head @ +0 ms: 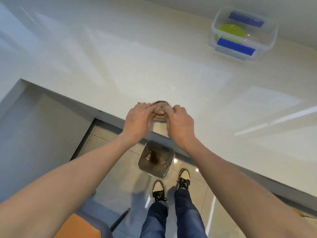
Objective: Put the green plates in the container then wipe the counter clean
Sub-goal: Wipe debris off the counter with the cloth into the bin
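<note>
Both my hands meet at the near edge of the pale glossy stone table: my left hand (137, 117) and my right hand (178, 120) each have their fingers curled closed on the crumpled brownish cloth (161, 109), bunched between them right at the lip. The green round plastic plates (229, 32) already lie stacked inside the clear plastic container with blue clips (240, 34), far off to my right and well apart from the cloth. So wiping is what remains, I judge. The bare table stretches away ahead and to both sides, and the small open bin (155, 160) stands on the floor just below the edge.
</note>
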